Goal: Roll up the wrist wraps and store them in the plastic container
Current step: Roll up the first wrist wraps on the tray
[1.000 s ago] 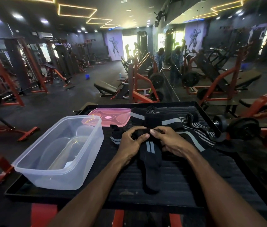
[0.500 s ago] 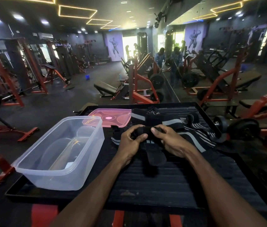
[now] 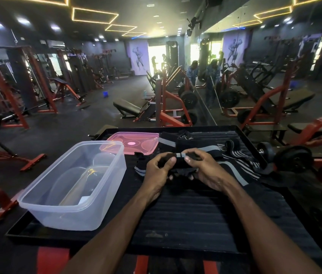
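A black wrist wrap with grey stripes (image 3: 180, 162) is rolled into a tight bundle between both hands, just above the black ribbed platform (image 3: 186, 218). My left hand (image 3: 157, 172) grips its left end, thumb on top. My right hand (image 3: 205, 169) grips the right end, fingers curled under it. A clear plastic container (image 3: 73, 186) stands open and empty to the left of my hands. More unrolled striped wraps (image 3: 233, 167) lie spread behind and right of my hands, one small piece (image 3: 141, 168) between the container and my left hand.
The container's pink lid (image 3: 134, 142) lies flat at the platform's far edge. Dumbbells (image 3: 286, 155) sit on the floor to the right. Red gym machines and benches surround the platform, with a mirror wall on the right.
The wrap's loose tail that trailed toward me has been rolled up into the bundle, which both hands now hold slightly raised.
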### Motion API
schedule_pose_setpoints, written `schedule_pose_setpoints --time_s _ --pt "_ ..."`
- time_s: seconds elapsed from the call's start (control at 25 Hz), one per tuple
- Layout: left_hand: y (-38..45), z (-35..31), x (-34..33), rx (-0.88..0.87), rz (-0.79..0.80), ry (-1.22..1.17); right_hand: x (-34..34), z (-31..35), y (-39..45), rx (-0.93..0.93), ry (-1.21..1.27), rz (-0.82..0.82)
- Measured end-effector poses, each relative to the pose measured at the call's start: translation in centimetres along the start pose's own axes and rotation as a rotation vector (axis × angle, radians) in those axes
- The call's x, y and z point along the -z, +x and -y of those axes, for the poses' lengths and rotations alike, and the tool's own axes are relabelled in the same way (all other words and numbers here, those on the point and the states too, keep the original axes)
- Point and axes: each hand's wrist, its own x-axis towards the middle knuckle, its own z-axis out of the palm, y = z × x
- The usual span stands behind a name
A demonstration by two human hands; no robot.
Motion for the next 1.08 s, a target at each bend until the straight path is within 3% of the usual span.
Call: schedule_pose_setpoints --time_s 0.12,0.32,0.48,0.72,0.92,1.08 --pt "0.00 -0.01 0.08 -0.033 0.038 0.078 0.12 -0.10 0.33 -0.100 0.015 -0.042" --pt "0.19 0.19 -0.23 0.068 0.074 -0.152 0.25 -0.06 0.25 0.091 -0.108 -0.078" --pt "0.42 0.38 0.01 0.014 0.055 -0.055 0.69 0.07 0.11 0.158 -0.104 0.003" --pt "0.30 0.32 -0.01 -0.076 0.052 0.059 -0.10 0.75 -0.07 -0.071 0.004 -0.052" --pt "0.34 0.16 0.05 -0.064 0.106 0.037 0.15 0.73 -0.19 0.034 0.008 -0.076" --pt "0.25 0.08 -0.06 0.052 0.119 -0.105 0.28 0.42 -0.17 0.101 -0.066 -0.055"
